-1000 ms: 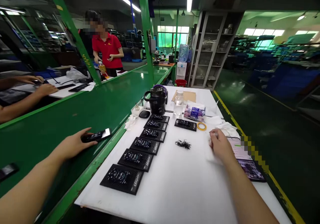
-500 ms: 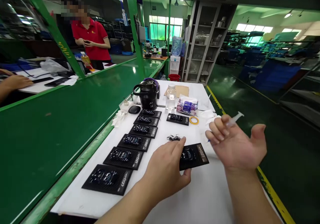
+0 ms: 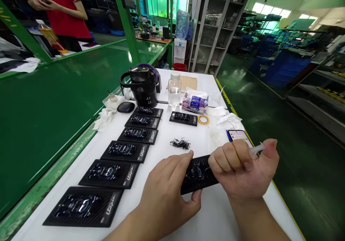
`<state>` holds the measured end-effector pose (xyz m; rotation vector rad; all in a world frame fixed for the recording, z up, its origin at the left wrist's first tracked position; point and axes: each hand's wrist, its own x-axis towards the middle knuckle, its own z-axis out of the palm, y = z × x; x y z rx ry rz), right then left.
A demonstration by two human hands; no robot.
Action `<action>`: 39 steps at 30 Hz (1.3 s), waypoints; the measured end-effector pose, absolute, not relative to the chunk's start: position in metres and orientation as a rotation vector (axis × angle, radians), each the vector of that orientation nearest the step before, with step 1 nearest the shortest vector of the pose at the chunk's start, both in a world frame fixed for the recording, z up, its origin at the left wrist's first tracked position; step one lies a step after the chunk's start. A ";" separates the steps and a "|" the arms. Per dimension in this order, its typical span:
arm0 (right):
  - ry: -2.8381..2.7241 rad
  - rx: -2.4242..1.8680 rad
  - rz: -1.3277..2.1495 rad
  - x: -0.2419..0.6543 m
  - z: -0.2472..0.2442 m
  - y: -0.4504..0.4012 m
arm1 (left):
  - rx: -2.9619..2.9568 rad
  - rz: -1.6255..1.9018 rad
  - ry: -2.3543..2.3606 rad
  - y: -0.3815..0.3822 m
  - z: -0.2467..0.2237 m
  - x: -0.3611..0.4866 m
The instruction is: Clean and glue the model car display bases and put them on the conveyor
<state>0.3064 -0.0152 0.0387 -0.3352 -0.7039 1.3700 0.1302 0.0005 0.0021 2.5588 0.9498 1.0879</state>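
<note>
My left hand (image 3: 167,185) grips the left end of a black plaque (image 3: 198,174) with a glossy dark model car on it, fingers above and thumb below. My right hand (image 3: 239,167) is wrapped around a syringe, its thumb against the white plunger (image 3: 257,148). The barrel is mostly hidden in the fist, and a thin tip points at the model car; whether it touches, I cannot tell. Beyond the plaque lies a small heap of thin black pieces (image 3: 180,144). Several similar plaques (image 3: 105,172) marked "Utopia" stand in a row on the left.
Another plaque (image 3: 183,118) lies behind the heap, beside a yellow tape roll (image 3: 203,119). Further back stand a black kettle-like container (image 3: 142,90), a clear bottle (image 3: 174,92) and a tissue pack (image 3: 195,102). A phone (image 3: 239,137) lies right. Someone in red stands across the green bench.
My right hand has come left and closed around the syringe, its thumb now on the plunger, over the plaque's right end. The left hand still holds the plaque. The view has tilted down.
</note>
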 end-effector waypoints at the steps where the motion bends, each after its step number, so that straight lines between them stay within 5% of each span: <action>1: -0.705 -0.340 1.367 0.306 0.039 -0.015 | 2.561 1.088 0.956 0.000 0.001 0.130; 39: -1.195 -0.553 1.295 0.302 0.028 -0.016 | 2.501 0.952 1.060 0.000 -0.006 0.131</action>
